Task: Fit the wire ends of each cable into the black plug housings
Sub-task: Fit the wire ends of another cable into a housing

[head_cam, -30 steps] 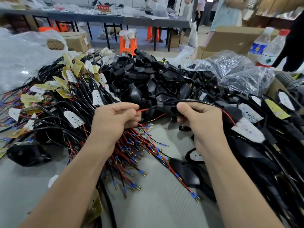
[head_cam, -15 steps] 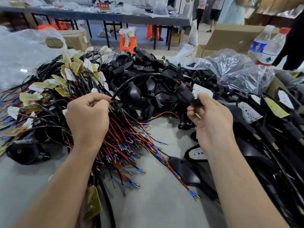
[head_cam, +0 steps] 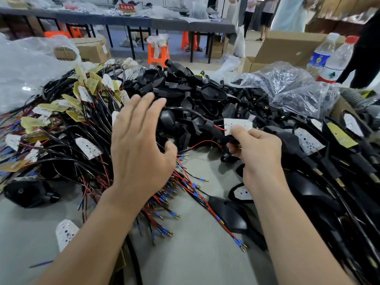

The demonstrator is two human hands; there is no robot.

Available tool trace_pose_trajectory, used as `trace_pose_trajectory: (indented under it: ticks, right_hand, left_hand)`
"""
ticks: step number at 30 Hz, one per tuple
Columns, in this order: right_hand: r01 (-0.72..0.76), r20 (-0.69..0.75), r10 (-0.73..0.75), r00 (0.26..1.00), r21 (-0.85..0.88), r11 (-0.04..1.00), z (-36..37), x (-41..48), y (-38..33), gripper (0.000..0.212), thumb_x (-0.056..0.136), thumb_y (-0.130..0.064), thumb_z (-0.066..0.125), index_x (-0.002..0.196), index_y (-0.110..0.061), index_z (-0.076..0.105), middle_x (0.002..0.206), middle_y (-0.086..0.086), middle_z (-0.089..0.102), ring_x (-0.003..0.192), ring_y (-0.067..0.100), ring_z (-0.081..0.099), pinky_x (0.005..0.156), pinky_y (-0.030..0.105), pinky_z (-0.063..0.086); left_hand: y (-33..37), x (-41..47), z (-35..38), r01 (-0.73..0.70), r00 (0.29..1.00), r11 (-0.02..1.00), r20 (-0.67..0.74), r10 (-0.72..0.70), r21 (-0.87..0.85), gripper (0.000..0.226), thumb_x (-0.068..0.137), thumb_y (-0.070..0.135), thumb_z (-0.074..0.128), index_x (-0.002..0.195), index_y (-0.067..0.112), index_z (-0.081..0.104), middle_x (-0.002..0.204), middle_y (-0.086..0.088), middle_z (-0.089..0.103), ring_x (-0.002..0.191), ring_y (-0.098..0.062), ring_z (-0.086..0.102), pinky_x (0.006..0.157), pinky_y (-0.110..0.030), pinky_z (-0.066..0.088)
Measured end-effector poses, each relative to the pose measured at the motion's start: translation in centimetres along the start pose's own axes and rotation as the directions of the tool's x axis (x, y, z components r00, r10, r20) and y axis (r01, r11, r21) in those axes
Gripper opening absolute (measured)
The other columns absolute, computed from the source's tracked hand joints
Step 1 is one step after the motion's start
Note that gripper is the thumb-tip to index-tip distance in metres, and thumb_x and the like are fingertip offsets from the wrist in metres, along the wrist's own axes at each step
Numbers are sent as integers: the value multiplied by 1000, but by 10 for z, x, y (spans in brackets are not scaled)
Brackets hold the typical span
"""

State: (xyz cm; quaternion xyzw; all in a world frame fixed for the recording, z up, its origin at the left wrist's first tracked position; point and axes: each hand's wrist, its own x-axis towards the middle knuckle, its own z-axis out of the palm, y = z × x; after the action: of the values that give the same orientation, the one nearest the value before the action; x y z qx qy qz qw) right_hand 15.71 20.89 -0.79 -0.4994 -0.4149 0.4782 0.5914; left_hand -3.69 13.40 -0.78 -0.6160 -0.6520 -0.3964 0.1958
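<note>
— Any writing to read?
— A red sign (head_cam: 127, 7) far beyond the left hand (head_cam: 139, 149) carries white characters, too blurred to read. The labels on the bottles (head_cam: 334, 62) beyond the right hand (head_cam: 257, 153) are no clearer.
— And the hands?
— The right pinches a black plug housing (head_cam: 214, 128), with a white board (head_cam: 238, 124) at its thumb tip. Its cable (head_cam: 185, 109) arcs toward the left, whose fingers are spread and hold nothing, its palm hidden. Half a second ago it fisted a bundle. Loose wire ends (head_cam: 181, 186) lie between the wrists.
</note>
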Motion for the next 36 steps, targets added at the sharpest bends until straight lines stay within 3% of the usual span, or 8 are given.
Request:
trace_pose_trajectory:
  ticks: [6, 9, 12, 20, 24, 29, 34, 36]
  right_hand:
    - [112, -14, -113, 994, -21, 993, -5, 0, -2, 26, 78, -18, 77, 59, -4, 65, 56, 4, 53, 59, 18, 45, 60, 34, 38]
    - [124, -12, -124, 992, -4, 992, -3, 1, -6, 16, 79, -18, 77, 63, -18, 75, 59, -3, 63, 59, 13, 52, 58, 31, 45]
    - [100, 73, -99, 992, -15, 995, 1, -1, -5, 20, 84, -16, 70, 67, -25, 76, 69, -2, 70, 68, 14, 62, 64, 35, 49]
    - [182, 202, -154, 967, -131, 975, 1, -5, 0, 16, 70, -13, 73, 79, -25, 67, 73, 1, 70, 61, 18, 58, 57, 46, 54]
    - [181, 235, -143, 961, -149, 972, 1, -3, 3, 48, 70, -2, 72, 102, -35, 60, 92, -3, 78, 74, 19, 61, 71, 47, 58]
    - [141, 246, -113, 963, -97, 985, 3, -4, 7, 45, 80, 15, 65, 105, -22, 71, 73, -7, 68, 68, 12, 57, 67, 34, 49]
    - [37, 375, -35, 926, 1, 999, 18, -16, 14, 45, 84, 17, 56, 105, -19, 72, 92, -3, 76, 81, 10, 65, 72, 24, 52]
    - [138, 384, -85, 919, -112, 984, 21, -18, 17, 48, 85, 11, 57, 109, -28, 73, 105, -8, 76, 94, 5, 68, 81, 23, 52]
  left_hand:
    - [6, -7, 1, -106, 993, 983, 38, 113, -150, 17, 95, 30, 66, 92, 20, 81, 70, 5, 72, 66, -20, 63, 73, -30, 40]
    - [18, -12, -5, -70, 973, 951, 191, 133, -302, 40, 96, 33, 64, 61, 20, 52, 48, 8, 42, 46, -11, 39, 53, -23, 34]
    - [33, -15, -7, -40, 912, 917, 361, 196, -396, 52, 98, 43, 55, 59, 13, 37, 50, -1, 31, 50, -19, 33, 52, -30, 33]
    - [50, -24, 1, 280, 430, 784, 802, 413, -554, 37, 94, 39, 62, 75, 9, 71, 59, -9, 60, 55, -31, 51, 52, -42, 42]
    - [55, -31, 1, 266, 497, 759, 760, 420, -594, 45, 91, 51, 59, 69, 13, 66, 52, -3, 54, 44, -15, 39, 44, -28, 34]
    - [42, -25, 17, 506, 749, 755, 646, -146, -417, 48, 101, 51, 50, 71, 23, 73, 58, 3, 70, 50, -14, 65, 55, -30, 55]
    - [40, -16, 27, 833, 543, 199, 834, -104, -517, 21, 109, 18, 49, 114, 15, 70, 77, 0, 77, 67, -19, 76, 63, -32, 63]
    - [40, -15, 27, 842, 533, 151, 841, -87, -518, 22, 108, 8, 48, 111, 8, 69, 62, 7, 70, 55, -9, 69, 63, -28, 63]
